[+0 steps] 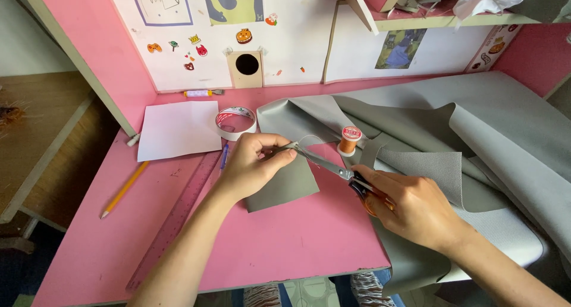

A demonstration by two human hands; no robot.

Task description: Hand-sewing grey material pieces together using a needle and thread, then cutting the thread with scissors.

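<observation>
My left hand (253,167) pinches the top edge of a small grey piece of fabric (284,187) lying on the pink desk (285,235). My right hand (410,206) grips orange-handled scissors (333,167), whose metal blades point left and reach the fabric's upper corner beside my left fingertips. A thin thread loops above the blades. An orange spool of thread (350,140) stands just behind the scissors.
A large grey sheet of fabric (476,128) drapes over the desk's right side. A tape roll (236,122), white paper (179,129), a pencil (124,190), a pink ruler (178,215) and a blue pen (224,156) lie at left. Pink walls with stickers stand behind.
</observation>
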